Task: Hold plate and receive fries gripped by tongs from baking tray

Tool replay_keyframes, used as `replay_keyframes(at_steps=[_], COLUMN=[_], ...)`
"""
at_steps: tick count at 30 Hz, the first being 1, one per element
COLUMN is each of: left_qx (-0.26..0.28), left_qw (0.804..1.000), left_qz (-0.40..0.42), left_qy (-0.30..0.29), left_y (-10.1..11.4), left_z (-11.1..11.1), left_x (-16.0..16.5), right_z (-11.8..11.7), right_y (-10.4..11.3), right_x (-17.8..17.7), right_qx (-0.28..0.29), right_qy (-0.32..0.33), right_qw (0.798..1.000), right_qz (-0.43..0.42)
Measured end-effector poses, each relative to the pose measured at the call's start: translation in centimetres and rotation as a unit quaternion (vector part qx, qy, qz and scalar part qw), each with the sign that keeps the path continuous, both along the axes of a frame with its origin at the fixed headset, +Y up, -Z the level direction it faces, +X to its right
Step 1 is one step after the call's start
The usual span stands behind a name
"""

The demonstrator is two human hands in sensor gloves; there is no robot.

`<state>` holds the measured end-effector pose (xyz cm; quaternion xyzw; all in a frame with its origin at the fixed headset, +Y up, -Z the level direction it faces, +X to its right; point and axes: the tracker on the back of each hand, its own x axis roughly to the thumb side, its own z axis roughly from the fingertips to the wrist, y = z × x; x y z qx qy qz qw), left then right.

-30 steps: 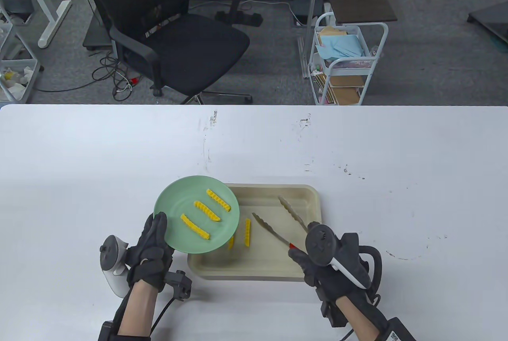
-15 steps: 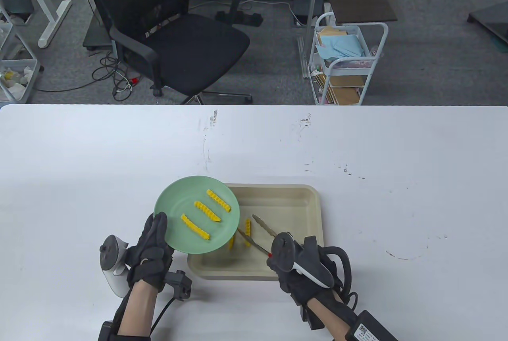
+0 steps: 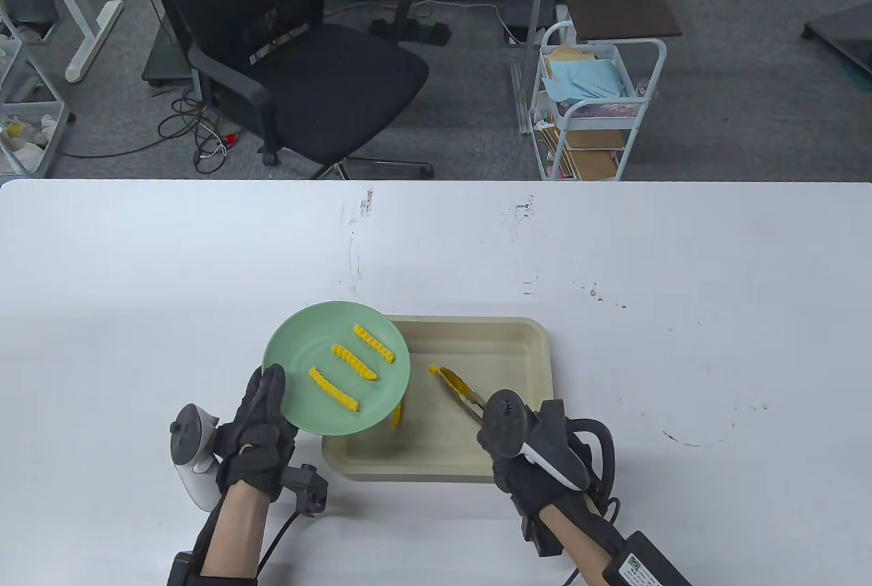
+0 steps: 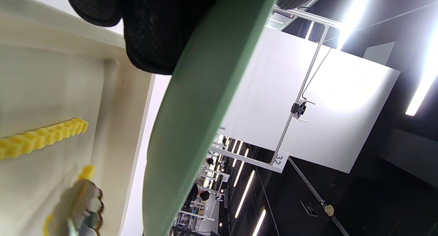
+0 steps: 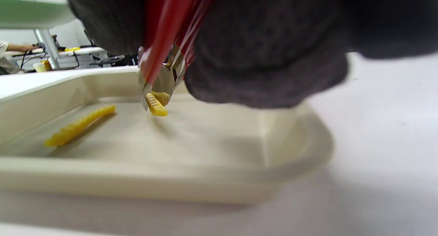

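My left hand [image 3: 267, 409] grips the near rim of a green plate [image 3: 300, 347] and holds it over the left end of the beige baking tray [image 3: 497, 347]. Three crinkle fries [image 3: 354, 362] lie on the plate. My right hand [image 3: 507, 439] grips red-handled tongs [image 3: 466, 398], which pinch one fry [image 3: 446, 378] above the tray floor. In the right wrist view the tong tips [image 5: 160, 89] hold that fry [image 5: 155, 107], and another fry [image 5: 80, 125] lies in the tray. That fry is half hidden under the plate in the table view [image 3: 397, 414]. The left wrist view shows the plate edge [image 4: 191, 126].
The white table [image 3: 681, 341] spreads wide around the tray. A black office chair [image 3: 293, 61] and a white cart [image 3: 593, 109] stand beyond the far edge.
My right hand moved left across the tray. The tongs went from spread apart to squeezed on a fry, which has left the tray floor. The left hand and plate stayed still.
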<state>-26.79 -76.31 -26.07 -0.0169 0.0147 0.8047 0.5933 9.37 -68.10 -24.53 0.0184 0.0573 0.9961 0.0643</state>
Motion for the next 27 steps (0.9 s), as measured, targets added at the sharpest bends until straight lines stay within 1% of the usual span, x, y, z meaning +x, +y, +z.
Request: replay_keyframes(at_steps=[4, 7, 10, 12, 16, 19, 23, 27], left_qx=[0.000, 0.001, 0.000, 0.000, -0.001, -0.002, -0.001, 0.000], left_qw=[1.000, 1.000, 1.000, 1.000, 1.000, 1.000, 1.000, 1.000], left_qz=[0.000, 0.000, 0.000, 0.000, 0.004, 0.004, 0.005, 0.006], left_qy=[-0.001, -0.002, -0.003, -0.003, -0.009, -0.011, -0.013, -0.013], left_y=[0.0, 0.0, 0.0, 0.0, -0.1, -0.1, -0.1, 0.0], left_z=[0.0, 0.0, 0.0, 0.0, 0.0, 0.0, 0.0, 0.0], left_x=[0.0, 0.0, 0.1, 0.1, 0.2, 0.2, 0.3, 0.3], right_z=[0.4, 1.1, 2.0, 2.6, 3.6, 3.9, 3.4, 2.8], right_y=[2.5, 4.6, 6.7, 7.5, 8.2, 8.1, 7.6, 7.2], right_x=[1.4, 1.4, 0.5, -0.5, -3.2, -5.3, -7.4, -8.2], right_qx=[0.046, 0.083, 0.116, 0.120, 0.100, 0.091, 0.086, 0.074], right_qy=[-0.019, -0.014, 0.011, 0.038, 0.093, 0.118, 0.129, 0.132], right_qw=[0.999, 0.996, 0.991, 0.989, 0.984, 0.983, 0.986, 0.987], right_qz=[-0.020, -0.041, -0.066, -0.080, -0.111, -0.104, -0.063, -0.049])
